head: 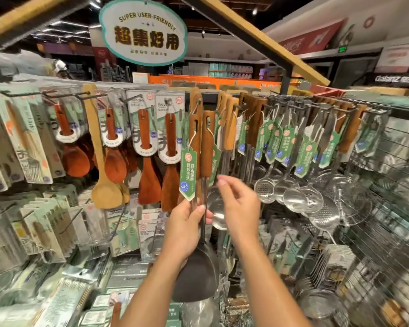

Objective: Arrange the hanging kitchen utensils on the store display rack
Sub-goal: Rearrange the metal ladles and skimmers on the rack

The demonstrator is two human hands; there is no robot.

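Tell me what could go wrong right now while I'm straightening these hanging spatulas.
Your left hand grips only the metal shafts of the wood-handled spatulas; lifting them could slip the handles off the hook. Your right hand hovers open near the ladle and might set it swinging. The green price tag could snag.

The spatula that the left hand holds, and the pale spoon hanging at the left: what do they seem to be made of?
Spatula: the shaft and blade look like steel, grey with a dull sheen; the brown, matte handle looks like wood. The left hand grips its shaft.
Pale spoon: probably light wood or bamboo, an even yellowish tone, matte, one piece.
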